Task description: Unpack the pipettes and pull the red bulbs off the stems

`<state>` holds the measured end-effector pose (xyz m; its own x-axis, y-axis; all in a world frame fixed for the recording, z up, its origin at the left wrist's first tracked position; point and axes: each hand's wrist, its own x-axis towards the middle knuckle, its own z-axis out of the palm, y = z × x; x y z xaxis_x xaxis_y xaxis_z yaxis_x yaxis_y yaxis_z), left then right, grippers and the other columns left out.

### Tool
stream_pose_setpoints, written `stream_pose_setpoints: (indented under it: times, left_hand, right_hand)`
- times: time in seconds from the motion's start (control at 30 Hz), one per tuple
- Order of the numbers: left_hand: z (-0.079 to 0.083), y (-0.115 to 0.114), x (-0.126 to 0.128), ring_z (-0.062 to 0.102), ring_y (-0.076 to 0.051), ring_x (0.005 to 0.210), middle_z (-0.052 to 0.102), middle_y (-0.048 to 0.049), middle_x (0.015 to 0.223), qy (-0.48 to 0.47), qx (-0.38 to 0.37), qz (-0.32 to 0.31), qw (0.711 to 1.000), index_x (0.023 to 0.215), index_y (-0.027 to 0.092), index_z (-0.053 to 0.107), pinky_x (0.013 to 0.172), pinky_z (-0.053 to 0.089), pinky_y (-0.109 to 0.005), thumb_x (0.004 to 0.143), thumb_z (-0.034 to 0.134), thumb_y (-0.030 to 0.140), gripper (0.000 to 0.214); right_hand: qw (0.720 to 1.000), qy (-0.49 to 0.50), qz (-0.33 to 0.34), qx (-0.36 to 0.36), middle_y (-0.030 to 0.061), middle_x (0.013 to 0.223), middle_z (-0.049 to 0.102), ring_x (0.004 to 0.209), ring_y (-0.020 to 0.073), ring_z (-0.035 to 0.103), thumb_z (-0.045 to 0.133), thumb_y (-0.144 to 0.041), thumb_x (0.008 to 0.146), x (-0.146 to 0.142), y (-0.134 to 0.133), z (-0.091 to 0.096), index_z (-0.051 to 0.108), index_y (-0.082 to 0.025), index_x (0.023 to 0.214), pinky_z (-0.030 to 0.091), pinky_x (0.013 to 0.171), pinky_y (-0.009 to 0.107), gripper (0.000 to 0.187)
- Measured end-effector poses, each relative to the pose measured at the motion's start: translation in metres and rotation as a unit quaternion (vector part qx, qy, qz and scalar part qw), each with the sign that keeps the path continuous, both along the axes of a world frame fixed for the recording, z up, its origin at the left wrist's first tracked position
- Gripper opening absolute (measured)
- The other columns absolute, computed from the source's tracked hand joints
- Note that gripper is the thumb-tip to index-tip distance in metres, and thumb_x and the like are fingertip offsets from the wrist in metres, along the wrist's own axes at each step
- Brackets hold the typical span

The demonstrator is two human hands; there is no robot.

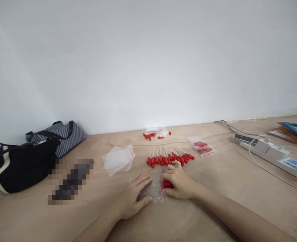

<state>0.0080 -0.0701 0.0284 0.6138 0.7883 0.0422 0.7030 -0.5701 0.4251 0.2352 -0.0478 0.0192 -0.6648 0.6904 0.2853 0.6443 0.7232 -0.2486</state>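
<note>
The fingers of the right hand [180, 181] are curled around a few red bulbs [167, 185], held between thumb and fingertips at the red-lined mouth of a clear zip bag [154, 193]; whether the bulbs' far ends lie inside it cannot be told. The left hand [131, 199] lies over the bag's other end, palm down, thumb and fingers spread apart. Just beyond the hands, a fanned row of droppers [161, 158], red-bulbed with pale stems, rests on the wooden table [239, 178]. To its left is a stack of flat zip bags [118, 159]; to its right, a filled zip bag [202, 147] holds red pieces. Behind the row, loose red bulbs [148, 136] lie before another clear bag [156, 129]. Farther out are a black bag [30, 164] and a striped bag [69, 136] at left, their contents hidden, and at right a white power strip [274, 154], whose blue panel [293, 163] bears markings too small to read.
</note>
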Motion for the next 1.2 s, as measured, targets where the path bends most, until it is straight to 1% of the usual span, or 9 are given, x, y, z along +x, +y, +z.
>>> stream_pose_setpoints:
  times: [0.27, 0.43, 0.6, 0.77, 0.83, 0.9, 0.97, 1.03, 1.2]
  left_hand:
    - [0.000, 0.001, -0.004, 0.031, -0.024, 0.124, 0.036, -0.0063, 0.135, 0.025, -0.004, 0.030, 0.999, 0.128, 0.024, 0.037, 0.101, 0.027, -0.046, 0.081, 0.044, 0.045, 0.052]
    - [-0.004, 0.005, -0.008, 0.032, -0.025, 0.123, 0.039, -0.0065, 0.133, 0.020, 0.020, 0.056, 0.998, 0.123, 0.024, 0.043, 0.100, 0.028, -0.047, 0.081, 0.042, 0.045, 0.046]
    - [-0.011, 0.013, -0.013, 0.041, -0.022, 0.116, 0.047, -0.0068, 0.126, -0.011, 0.049, 0.121, 0.991, 0.116, 0.021, 0.050, 0.097, 0.034, -0.040, 0.084, 0.037, 0.036, 0.037]
    - [-0.013, 0.022, -0.018, 0.049, -0.022, 0.106, 0.056, -0.0081, 0.115, -0.047, 0.045, 0.154, 0.986, 0.111, 0.018, 0.053, 0.092, 0.038, -0.037, 0.075, 0.049, 0.030, 0.038]
    - [-0.013, 0.025, -0.019, 0.053, -0.022, 0.100, 0.059, -0.0079, 0.109, -0.071, 0.025, 0.178, 0.981, 0.110, 0.017, 0.053, 0.088, 0.040, -0.035, 0.071, 0.054, 0.031, 0.042]
    - [-0.012, 0.028, -0.021, 0.055, -0.022, 0.093, 0.061, -0.0072, 0.103, -0.089, 0.005, 0.206, 0.974, 0.108, 0.018, 0.054, 0.081, 0.043, -0.034, 0.065, 0.059, 0.034, 0.046]
    - [-0.011, 0.030, -0.021, 0.056, -0.021, 0.083, 0.061, -0.0060, 0.096, -0.091, -0.006, 0.235, 0.968, 0.106, 0.018, 0.054, 0.072, 0.044, -0.031, 0.061, 0.063, 0.037, 0.050]
    - [-0.009, 0.030, -0.020, 0.055, -0.018, 0.073, 0.061, -0.0032, 0.085, -0.075, -0.011, 0.256, 0.964, 0.101, 0.018, 0.056, 0.064, 0.041, -0.028, 0.058, 0.063, 0.039, 0.049]
    - [-0.004, 0.026, -0.018, 0.046, -0.013, 0.056, 0.046, 0.0045, 0.054, -0.037, 0.002, 0.257, 0.966, 0.063, 0.017, 0.055, 0.051, 0.030, -0.022, 0.064, 0.055, 0.039, 0.022]
  right_hand:
    - [0.996, -0.088, -0.025, -0.013, 0.0022, 0.077, 0.061, 0.081, 0.0177, 0.047, 0.050, -0.036, 0.071, 0.022, 0.003, 0.014, 0.052, -0.018, 0.076, 0.019, 0.085, 0.038, 0.019]
    - [0.990, -0.126, -0.044, -0.040, 0.0050, 0.073, 0.061, 0.078, 0.0190, 0.049, 0.045, -0.041, 0.074, 0.019, 0.003, 0.016, 0.053, -0.016, 0.070, 0.022, 0.078, 0.037, 0.027]
    - [0.989, -0.140, -0.021, -0.037, 0.0065, 0.074, 0.060, 0.078, 0.0187, 0.049, 0.036, -0.032, 0.080, 0.023, 0.004, 0.017, 0.056, -0.016, 0.069, 0.023, 0.078, 0.037, 0.028]
    - [0.988, -0.091, -0.007, -0.121, 0.0016, 0.068, 0.057, 0.074, 0.0156, 0.050, 0.033, -0.031, 0.083, 0.045, 0.013, 0.032, 0.054, -0.018, 0.063, 0.027, 0.081, 0.035, 0.032]
    - [0.982, -0.055, -0.037, -0.176, 0.0000, 0.067, 0.057, 0.070, 0.0138, 0.051, 0.031, -0.037, 0.084, 0.048, 0.019, 0.041, 0.054, -0.019, 0.062, 0.031, 0.078, 0.031, 0.037]
    - [0.973, -0.027, -0.115, -0.200, -0.0005, 0.068, 0.059, 0.067, 0.0131, 0.052, 0.029, -0.042, 0.084, 0.042, 0.027, 0.047, 0.055, -0.019, 0.063, 0.034, 0.074, 0.029, 0.040]
    - [0.958, -0.017, -0.225, -0.178, 0.0005, 0.071, 0.061, 0.071, 0.0145, 0.054, 0.030, -0.041, 0.083, 0.027, 0.040, 0.048, 0.057, -0.019, 0.066, 0.034, 0.077, 0.030, 0.038]
    - [0.949, -0.018, -0.265, -0.172, 0.0034, 0.078, 0.064, 0.077, 0.0168, 0.056, 0.031, -0.035, 0.082, 0.006, 0.054, 0.045, 0.059, -0.019, 0.071, 0.033, 0.080, 0.034, 0.034]
    - [0.929, -0.028, -0.336, -0.152, 0.0116, 0.089, 0.065, 0.086, 0.0249, 0.057, 0.034, -0.030, 0.078, -0.043, 0.087, 0.033, 0.062, -0.016, 0.084, 0.027, 0.086, 0.047, 0.032]
